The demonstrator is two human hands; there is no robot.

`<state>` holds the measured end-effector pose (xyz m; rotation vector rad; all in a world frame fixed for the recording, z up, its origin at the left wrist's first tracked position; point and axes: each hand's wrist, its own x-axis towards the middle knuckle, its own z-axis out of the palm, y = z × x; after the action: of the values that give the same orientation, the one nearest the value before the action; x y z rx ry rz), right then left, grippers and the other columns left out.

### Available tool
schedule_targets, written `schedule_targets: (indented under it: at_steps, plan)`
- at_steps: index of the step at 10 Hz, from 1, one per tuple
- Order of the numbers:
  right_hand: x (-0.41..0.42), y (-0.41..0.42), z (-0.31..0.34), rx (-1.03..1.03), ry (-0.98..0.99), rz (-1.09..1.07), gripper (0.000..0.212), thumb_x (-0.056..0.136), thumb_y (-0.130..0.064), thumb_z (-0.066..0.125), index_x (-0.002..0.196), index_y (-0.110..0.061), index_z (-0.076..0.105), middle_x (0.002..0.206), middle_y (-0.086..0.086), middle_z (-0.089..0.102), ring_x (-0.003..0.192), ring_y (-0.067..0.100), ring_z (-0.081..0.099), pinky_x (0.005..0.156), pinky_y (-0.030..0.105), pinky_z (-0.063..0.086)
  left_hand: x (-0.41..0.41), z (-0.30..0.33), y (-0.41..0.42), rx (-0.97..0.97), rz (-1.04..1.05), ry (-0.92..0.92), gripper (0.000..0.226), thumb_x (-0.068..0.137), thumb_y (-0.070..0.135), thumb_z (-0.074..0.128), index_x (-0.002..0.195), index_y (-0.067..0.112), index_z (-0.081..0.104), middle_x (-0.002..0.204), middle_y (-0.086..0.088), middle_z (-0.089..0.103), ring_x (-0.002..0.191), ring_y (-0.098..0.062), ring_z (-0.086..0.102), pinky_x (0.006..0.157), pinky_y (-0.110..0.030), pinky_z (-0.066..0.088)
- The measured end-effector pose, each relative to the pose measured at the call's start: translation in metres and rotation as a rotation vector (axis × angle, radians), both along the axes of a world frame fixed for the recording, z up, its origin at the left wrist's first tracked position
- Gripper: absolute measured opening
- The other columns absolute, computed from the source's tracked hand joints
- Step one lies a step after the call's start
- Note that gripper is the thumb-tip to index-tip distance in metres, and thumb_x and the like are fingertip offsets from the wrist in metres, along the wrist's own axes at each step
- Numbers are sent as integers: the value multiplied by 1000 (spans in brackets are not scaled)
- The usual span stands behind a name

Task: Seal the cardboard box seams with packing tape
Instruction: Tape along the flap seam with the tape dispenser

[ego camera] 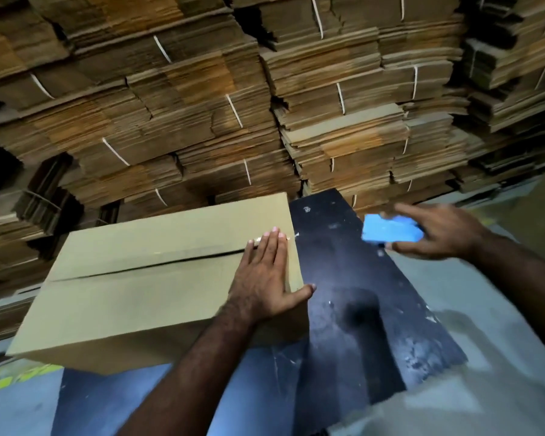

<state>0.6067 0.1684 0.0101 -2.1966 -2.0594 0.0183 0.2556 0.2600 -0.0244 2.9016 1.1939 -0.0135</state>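
A closed brown cardboard box lies on a black table, its two top flaps meeting at a dark centre seam. My left hand rests flat on the box's right end, fingers spread over the seam, thumb over the box edge. A short bit of clear tape shows at the fingertips near the right edge. My right hand hovers above the table to the right of the box, gripping a blurred blue object, which looks like a tape dispenser.
Tall stacks of flattened cardboard bundles tied with white straps fill the whole background behind the table. Grey floor shows to the right and below. The table's front-right corner is at the lower right.
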Motion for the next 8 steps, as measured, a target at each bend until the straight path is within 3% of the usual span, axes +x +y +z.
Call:
schedule_targets:
  at_steps: [1, 2, 3, 4, 5, 6, 7, 8]
  plan:
    - [-43, 2, -1, 41, 81, 30, 76, 65, -87, 43, 126, -41, 49, 98, 4, 72, 86, 32, 68, 66, 35, 51, -2, -1, -2, 57, -13, -13, 113, 79, 87, 9, 158, 6, 4, 166, -10, -4, 154, -23, -4, 123, -47, -4]
    - [-88, 2, -42, 22, 240, -86, 68, 68, -81, 51, 124, -45, 40, 105, 1, 70, 94, 29, 67, 72, 34, 50, 7, 0, 1, 75, -100, -35, 106, 83, 82, 21, 158, 8, 11, 167, -7, 1, 154, -21, 2, 124, -46, -1]
    - [-135, -7, -89, -57, 361, -289, 67, 70, -69, 54, 129, -43, 35, 114, 3, 65, 104, 32, 64, 80, 41, 53, 16, 2, 5, 97, -147, 25, 105, 83, 81, 20, 157, 6, 19, 167, -9, 7, 154, -21, 6, 124, -44, 1]
    - [-171, -23, -130, -211, 316, -443, 71, 81, -52, 57, 144, -32, 29, 123, 13, 55, 111, 37, 57, 89, 45, 47, 20, 8, 9, 158, -196, 69, 103, 84, 81, 20, 150, 4, 37, 164, -13, 22, 153, -24, 14, 123, -47, 8]
    - [-198, -50, -168, -279, 181, -508, 73, 86, -34, 58, 153, -26, 28, 130, 18, 51, 118, 38, 52, 99, 48, 42, 22, 13, 14, 192, -245, 162, 103, 83, 81, 16, 147, 3, 41, 161, -16, 26, 153, -25, 13, 122, -50, 8]
    - [-207, -63, -190, -309, 184, -531, 62, 100, -25, 41, 156, -27, 16, 139, 19, 42, 126, 38, 44, 102, 51, 37, 26, 13, 19, 222, -290, 226, 103, 82, 79, 13, 144, 4, 45, 158, -17, 33, 152, -27, 15, 123, -49, 5]
    - [-220, -72, -182, -322, 412, -547, 61, 102, -55, 8, 153, -26, 25, 144, 22, 38, 130, 42, 36, 106, 53, 27, 30, 11, 23, 222, -312, 266, 105, 79, 79, 13, 140, 2, 50, 152, -17, 42, 149, -29, 20, 123, -48, 5]
    - [-220, -68, -182, -297, 455, -584, 81, 94, -68, 2, 144, -17, 39, 136, 22, 48, 122, 40, 45, 102, 48, 34, 31, 10, 23, 66, -293, 124, 97, 86, 75, 15, 142, 3, 49, 153, -13, 42, 150, -26, 20, 123, -43, 6]
